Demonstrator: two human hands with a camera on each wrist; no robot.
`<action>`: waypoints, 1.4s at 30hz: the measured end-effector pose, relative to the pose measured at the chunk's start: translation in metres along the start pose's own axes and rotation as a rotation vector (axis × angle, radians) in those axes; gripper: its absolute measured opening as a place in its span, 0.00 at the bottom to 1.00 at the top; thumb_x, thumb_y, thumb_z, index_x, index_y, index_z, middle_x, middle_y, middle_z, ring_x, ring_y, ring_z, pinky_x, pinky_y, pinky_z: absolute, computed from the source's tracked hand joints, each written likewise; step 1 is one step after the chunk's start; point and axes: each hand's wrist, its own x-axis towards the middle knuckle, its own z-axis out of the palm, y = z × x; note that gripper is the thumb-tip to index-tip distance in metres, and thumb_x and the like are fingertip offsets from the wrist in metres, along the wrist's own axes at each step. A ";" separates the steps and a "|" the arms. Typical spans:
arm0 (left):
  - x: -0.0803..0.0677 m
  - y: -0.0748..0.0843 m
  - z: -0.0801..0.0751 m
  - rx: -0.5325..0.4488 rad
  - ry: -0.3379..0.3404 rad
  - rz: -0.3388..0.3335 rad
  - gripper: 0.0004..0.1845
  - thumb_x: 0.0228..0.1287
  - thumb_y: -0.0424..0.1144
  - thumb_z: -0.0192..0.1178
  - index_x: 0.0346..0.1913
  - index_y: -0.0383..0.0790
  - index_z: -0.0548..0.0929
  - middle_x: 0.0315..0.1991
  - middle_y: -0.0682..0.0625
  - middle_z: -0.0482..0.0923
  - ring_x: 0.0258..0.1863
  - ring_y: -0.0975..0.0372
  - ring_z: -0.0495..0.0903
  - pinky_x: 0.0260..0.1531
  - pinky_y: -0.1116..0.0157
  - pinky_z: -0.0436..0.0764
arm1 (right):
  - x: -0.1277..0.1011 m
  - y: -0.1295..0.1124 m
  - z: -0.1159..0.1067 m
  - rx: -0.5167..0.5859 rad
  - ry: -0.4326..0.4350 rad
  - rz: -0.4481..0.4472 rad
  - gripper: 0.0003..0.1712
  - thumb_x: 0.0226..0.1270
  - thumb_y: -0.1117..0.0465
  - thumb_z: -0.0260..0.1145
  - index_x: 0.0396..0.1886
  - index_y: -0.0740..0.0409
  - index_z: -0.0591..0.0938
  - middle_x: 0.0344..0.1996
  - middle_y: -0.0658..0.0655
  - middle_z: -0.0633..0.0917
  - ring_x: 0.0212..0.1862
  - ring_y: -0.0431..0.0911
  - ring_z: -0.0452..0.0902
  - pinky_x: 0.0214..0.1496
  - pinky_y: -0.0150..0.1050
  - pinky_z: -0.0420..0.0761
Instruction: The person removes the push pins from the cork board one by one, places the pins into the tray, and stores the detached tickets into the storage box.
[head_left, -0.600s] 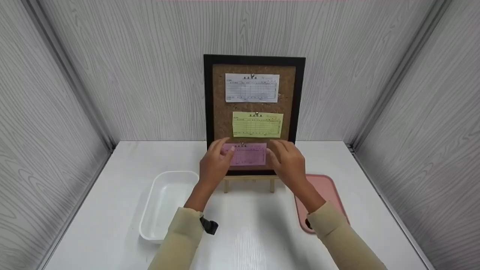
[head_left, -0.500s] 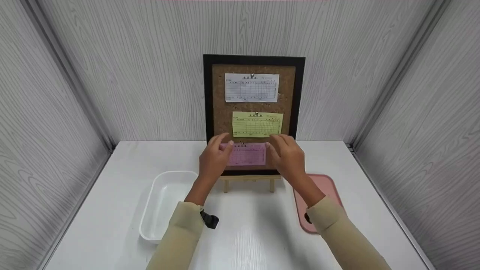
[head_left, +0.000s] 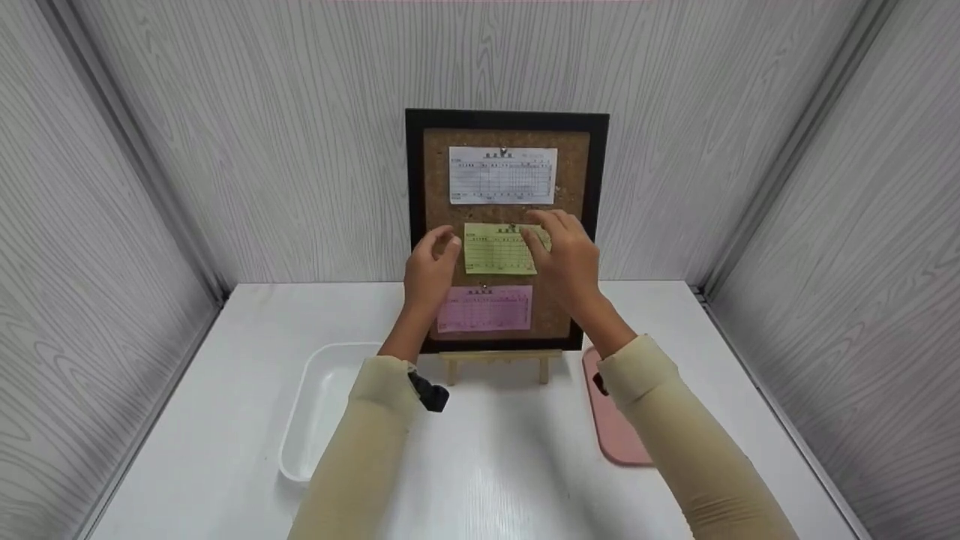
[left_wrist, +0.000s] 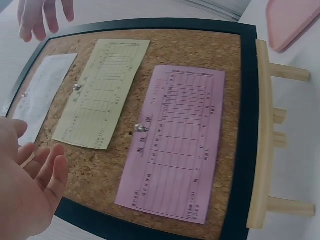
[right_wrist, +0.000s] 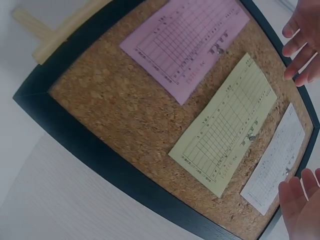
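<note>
A black-framed corkboard [head_left: 439, 187] stands upright, with three printed slips pinned on it: a white slip [head_left: 502, 180] on top, a yellow slip [head_left: 495, 255] in the middle and a pink slip [head_left: 487, 309] at the bottom. Each has a silver pushpin near its top edge. My left hand [head_left: 429, 274] hovers before the board's left side, level with the yellow slip, its fingers loosely bent. In front of that slip's right end is my right hand [head_left: 568, 259], hiding part of it. The wrist views show both hands apart from the slips, holding nothing.
A wooden easel [head_left: 499, 357] carries the board on the white table [head_left: 480, 450]. Left of it lies a white plastic tray [head_left: 289, 442], partly behind my left sleeve. A pink tray [head_left: 619, 435] lies to the right, partly covered by my right sleeve. Wood-grain panels surround the table.
Both hands have risen from beside the pink slip to the height of the yellow slip. The pink slip is now uncovered. The board and slips stay where they were.
</note>
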 end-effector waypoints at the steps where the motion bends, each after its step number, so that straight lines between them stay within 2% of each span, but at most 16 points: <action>1: 0.003 0.002 0.000 0.005 0.005 0.003 0.23 0.77 0.50 0.52 0.67 0.44 0.76 0.60 0.50 0.78 0.51 0.58 0.78 0.50 0.56 0.78 | 0.004 0.000 0.001 -0.003 0.002 0.002 0.19 0.76 0.49 0.62 0.56 0.56 0.84 0.49 0.54 0.85 0.53 0.50 0.80 0.48 0.47 0.82; 7: 0.020 0.010 0.002 0.054 0.030 0.008 0.22 0.77 0.50 0.52 0.67 0.46 0.76 0.57 0.51 0.79 0.47 0.59 0.78 0.48 0.57 0.76 | 0.020 -0.001 0.008 -0.037 0.022 -0.010 0.16 0.74 0.51 0.64 0.53 0.55 0.85 0.46 0.54 0.86 0.51 0.50 0.81 0.42 0.49 0.82; 15: 0.034 0.016 0.006 -0.136 0.038 -0.067 0.24 0.76 0.46 0.54 0.69 0.39 0.73 0.56 0.45 0.81 0.43 0.57 0.82 0.45 0.61 0.80 | 0.036 -0.004 0.019 -0.066 0.046 -0.041 0.14 0.74 0.53 0.64 0.51 0.56 0.86 0.44 0.55 0.87 0.46 0.49 0.83 0.40 0.47 0.83; 21: 0.042 0.019 0.010 -0.080 0.039 -0.070 0.25 0.76 0.46 0.54 0.70 0.38 0.72 0.56 0.45 0.82 0.47 0.57 0.81 0.51 0.59 0.78 | 0.047 -0.004 0.024 -0.067 0.050 -0.027 0.13 0.74 0.54 0.64 0.50 0.55 0.86 0.43 0.54 0.88 0.45 0.49 0.84 0.39 0.46 0.83; 24: 0.046 0.019 0.010 -0.079 0.056 -0.068 0.24 0.76 0.44 0.55 0.68 0.37 0.75 0.55 0.44 0.82 0.47 0.58 0.80 0.52 0.60 0.78 | 0.052 -0.002 0.028 -0.065 0.037 -0.006 0.13 0.74 0.54 0.64 0.49 0.54 0.86 0.42 0.53 0.88 0.44 0.48 0.84 0.39 0.47 0.82; 33: 0.048 0.023 0.006 -0.147 0.129 -0.067 0.17 0.76 0.43 0.55 0.61 0.40 0.80 0.49 0.45 0.82 0.36 0.56 0.82 0.34 0.65 0.80 | 0.072 0.004 0.033 -0.058 0.026 0.056 0.15 0.75 0.52 0.63 0.51 0.54 0.86 0.43 0.53 0.88 0.45 0.47 0.83 0.41 0.46 0.82; 38: 0.050 0.029 0.004 -0.187 0.184 -0.054 0.14 0.75 0.42 0.58 0.56 0.41 0.83 0.45 0.47 0.83 0.32 0.57 0.83 0.30 0.65 0.81 | 0.084 0.002 0.038 -0.068 0.046 0.066 0.13 0.75 0.52 0.63 0.50 0.53 0.86 0.42 0.52 0.88 0.44 0.46 0.84 0.39 0.47 0.82; 42: 0.053 0.032 0.004 -0.183 0.188 -0.039 0.13 0.74 0.40 0.60 0.55 0.40 0.84 0.44 0.47 0.84 0.31 0.59 0.82 0.27 0.68 0.80 | 0.091 0.001 0.043 -0.070 0.041 0.103 0.14 0.75 0.52 0.63 0.51 0.53 0.86 0.44 0.52 0.88 0.45 0.46 0.85 0.39 0.48 0.82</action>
